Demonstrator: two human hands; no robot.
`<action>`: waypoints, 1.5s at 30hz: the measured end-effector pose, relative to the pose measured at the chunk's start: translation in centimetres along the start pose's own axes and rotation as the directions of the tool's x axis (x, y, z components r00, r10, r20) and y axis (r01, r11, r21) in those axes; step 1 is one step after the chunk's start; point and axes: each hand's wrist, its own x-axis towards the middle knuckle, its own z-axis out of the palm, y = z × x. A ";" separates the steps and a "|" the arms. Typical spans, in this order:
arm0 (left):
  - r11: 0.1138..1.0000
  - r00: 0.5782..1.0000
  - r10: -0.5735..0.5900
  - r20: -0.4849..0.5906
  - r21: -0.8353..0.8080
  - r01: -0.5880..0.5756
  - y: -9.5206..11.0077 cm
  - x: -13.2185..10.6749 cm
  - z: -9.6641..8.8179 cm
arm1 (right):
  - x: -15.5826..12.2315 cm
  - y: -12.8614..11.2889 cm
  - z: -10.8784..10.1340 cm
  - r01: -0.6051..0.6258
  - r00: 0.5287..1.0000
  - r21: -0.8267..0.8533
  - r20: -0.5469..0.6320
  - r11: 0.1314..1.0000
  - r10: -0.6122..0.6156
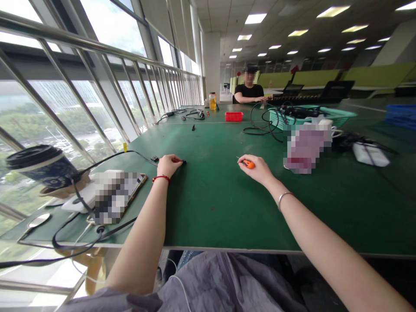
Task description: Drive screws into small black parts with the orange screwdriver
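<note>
My left hand (168, 165) rests on the green table (214, 203), fingers curled round a small black part (183, 161) at the end of a black cable. My right hand (255, 167) lies to the right of it, closed on a small orange-handled screwdriver (248, 163) whose tip points left. The two hands are about a forearm's width apart. A red cord circles my left wrist and a silver bangle my right.
A paper coffee cup (42, 167), a phone (118, 195) and black cables lie at the left edge. A red tray (234, 116), a green basket (312, 115) with wires, a white power strip (370, 154) and a seated person (249, 89) are farther off.
</note>
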 end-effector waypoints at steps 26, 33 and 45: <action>0.984 0.996 0.075 0.042 -0.167 -0.067 1.1 -0.1 1.2 | -0.1 -0.4 0.2 0.013 0.999 -0.027 0.041 1.000 -0.012; 0.820 0.844 0.473 0.252 -0.477 -0.317 7.0 -2.6 5.4 | 0.0 -0.7 0.5 0.072 0.989 -0.042 0.129 0.997 -0.066; 0.747 0.779 0.571 0.258 -0.558 -0.362 9.4 -4.5 6.5 | 0.1 0.1 1.2 0.121 0.962 -0.006 0.246 0.993 -0.116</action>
